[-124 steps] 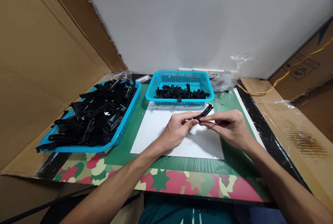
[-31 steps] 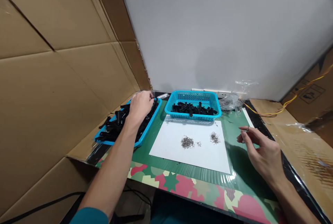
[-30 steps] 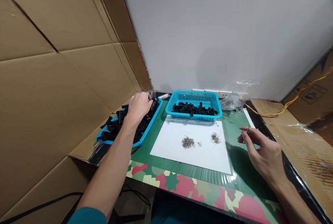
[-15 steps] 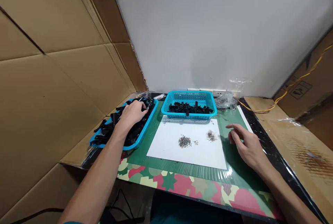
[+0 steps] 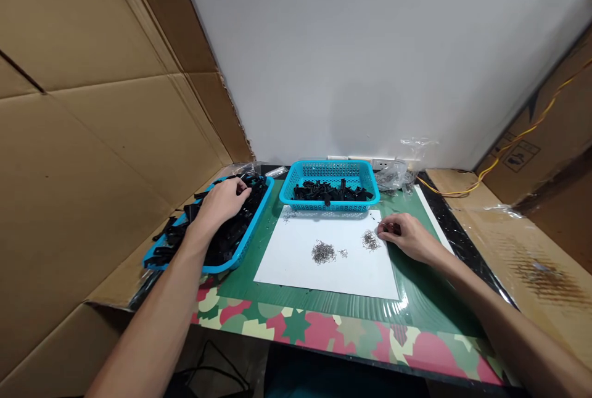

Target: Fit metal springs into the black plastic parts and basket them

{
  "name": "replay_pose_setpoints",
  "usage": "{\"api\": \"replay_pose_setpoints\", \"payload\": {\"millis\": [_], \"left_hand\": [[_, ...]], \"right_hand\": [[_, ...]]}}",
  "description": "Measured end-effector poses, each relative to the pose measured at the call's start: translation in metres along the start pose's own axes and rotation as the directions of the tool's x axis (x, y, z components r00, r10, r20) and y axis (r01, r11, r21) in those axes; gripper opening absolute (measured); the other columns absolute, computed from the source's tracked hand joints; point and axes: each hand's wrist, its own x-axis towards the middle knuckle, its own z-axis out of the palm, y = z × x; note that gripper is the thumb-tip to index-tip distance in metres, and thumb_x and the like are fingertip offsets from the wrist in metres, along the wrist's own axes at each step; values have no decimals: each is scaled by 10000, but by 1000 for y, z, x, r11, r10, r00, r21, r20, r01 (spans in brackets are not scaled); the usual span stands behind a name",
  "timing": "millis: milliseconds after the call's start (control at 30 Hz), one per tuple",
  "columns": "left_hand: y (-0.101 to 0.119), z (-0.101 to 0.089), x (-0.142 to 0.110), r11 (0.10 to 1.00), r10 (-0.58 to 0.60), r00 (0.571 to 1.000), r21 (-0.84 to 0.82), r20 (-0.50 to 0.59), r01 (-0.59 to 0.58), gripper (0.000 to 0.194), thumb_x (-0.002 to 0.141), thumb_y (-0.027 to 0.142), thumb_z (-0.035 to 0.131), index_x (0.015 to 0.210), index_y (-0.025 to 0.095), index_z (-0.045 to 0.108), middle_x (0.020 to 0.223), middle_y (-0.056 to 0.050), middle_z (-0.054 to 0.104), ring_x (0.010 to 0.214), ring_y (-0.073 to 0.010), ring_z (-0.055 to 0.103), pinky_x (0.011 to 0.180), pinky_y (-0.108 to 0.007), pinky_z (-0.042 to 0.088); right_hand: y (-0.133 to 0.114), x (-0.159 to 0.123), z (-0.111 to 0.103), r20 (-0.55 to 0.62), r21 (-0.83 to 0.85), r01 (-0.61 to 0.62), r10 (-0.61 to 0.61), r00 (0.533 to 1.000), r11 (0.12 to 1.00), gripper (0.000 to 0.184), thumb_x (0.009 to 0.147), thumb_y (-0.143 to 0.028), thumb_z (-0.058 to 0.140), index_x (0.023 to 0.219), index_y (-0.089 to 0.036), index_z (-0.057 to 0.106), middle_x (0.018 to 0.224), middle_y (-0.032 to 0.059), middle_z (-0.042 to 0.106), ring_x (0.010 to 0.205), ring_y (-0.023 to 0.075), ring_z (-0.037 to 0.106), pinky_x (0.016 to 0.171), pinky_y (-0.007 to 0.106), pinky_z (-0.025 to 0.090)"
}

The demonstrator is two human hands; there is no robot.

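My left hand (image 5: pixel 224 200) reaches into the left blue basket (image 5: pixel 256 223), its fingers curled together among many black plastic parts (image 5: pixel 222 240). What those fingers grip, if anything, is hidden. Over the right edge of the white sheet (image 5: pixel 296 281), my right hand (image 5: pixel 407 234) is closed in a pinch beside a small pile of thin wire pieces (image 5: pixel 370 240). Whatever sits between its fingertips is too small to name. A larger pile of wire pieces (image 5: pixel 323 252) lies on the middle of the sheet, with a tiny cluster (image 5: pixel 343 253) close by.
A second blue basket (image 5: pixel 329 205) with black parts stands behind the sheet. Clear plastic bags (image 5: pixel 394 177) lie at the back right near a socket strip. Cardboard walls the left side, and a yellow cable (image 5: pixel 490 169) runs along the right.
My right hand has moved left to the small wire pile, and its fingers have closed. My left hand stays over the left basket, fingers still curled. The view has shifted slightly.
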Motion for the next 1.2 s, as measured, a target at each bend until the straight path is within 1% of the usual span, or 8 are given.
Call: {"api": "replay_pose_setpoints", "payload": {"millis": [267, 367, 500, 700, 867, 1000, 1100, 1200], "left_hand": [[11, -30, -3, 972, -133, 958, -224, -254, 75, 250, 993, 332, 480, 1126, 184, 631, 1070, -108, 765, 975, -253, 725, 847, -336, 544], [23, -41, -2, 911, -92, 918, -404, -387, -79, 223, 981, 337, 512, 1104, 189, 623, 1043, -74, 732, 897, -197, 699, 790, -285, 547], [43, -48, 1, 630, -31, 881, -694, -471, -349, 289, 958, 471, 618, 1042, 198, 661, 880, -30, 654, 680, -126, 573, 592, -230, 476], [99, -43, -14, 218, 110, 929, -904, -352, -368, 435, 918, 627, 715, 1062, 226, 625, 899, -14, 619, 645, -105, 568, 522, -223, 448], [161, -13, -49, -121, 397, 905, -986, -152, -112, 351, 1010, 560, 631, 1123, 254, 501, 1016, -37, 719, 740, -169, 732, 594, -272, 548], [199, 28, -81, -135, 584, 811, -985, 10, 109, 331, 1028, 520, 614, 1124, 224, 502, 1032, -88, 743, 749, -195, 748, 594, -284, 541], [215, 52, -98, -102, 475, 880, -992, 18, 75, 313, 999, 482, 666, 1087, 195, 578, 1015, -72, 713, 773, -148, 685, 712, -284, 551], [220, 59, -108, -85, 440, 897, -993, 34, 80, 304, 969, 470, 696, 1078, 191, 646, 958, -48, 667, 739, -134, 622, 710, -281, 525]], "right_hand": [[0, -6, 3, -33, 14, 24, -24, 999, 1000, 183, 902, -332, 592, 888, -193, 711, 724, 10, 626, 659, 183, 550, 642, 297, 376], [-3, -6, 4, -16, 19, 36, -36, 999, 999, 156, 892, -315, 616, 829, -202, 704, 706, 4, 615, 651, 179, 549, 632, 294, 366], [-2, -6, 7, -9, 38, 54, -54, 999, 998, 170, 909, -284, 576, 768, -205, 626, 761, 29, 655, 696, 187, 577, 652, 300, 394], [-1, -10, 3, -70, 103, 68, -61, 996, 992, 186, 1017, -347, 476, 891, -225, 538, 821, 12, 603, 732, 187, 541, 683, 313, 424], [-14, -13, -2, -179, 432, 114, -39, 983, 895, 212, 995, -403, 604, 897, -220, 562, 793, -13, 555, 702, 161, 498, 635, 289, 403], [-21, -14, -4, -252, 644, 169, -2, 968, 746, 243, 916, -433, 756, 965, -219, 651, 889, 26, 662, 806, 185, 618, 736, 311, 506], [-21, -15, -3, -281, 713, 181, 39, 959, 677, 250, 890, -435, 801, 1016, -226, 744, 968, 52, 721, 859, 196, 650, 805, 335, 537], [-19, -15, 0, -297, 742, 198, 50, 953, 641, 202, 896, -415, 807, 1004, -244, 801, 974, 50, 754, 872, 193, 656, 840, 338, 537]]}}
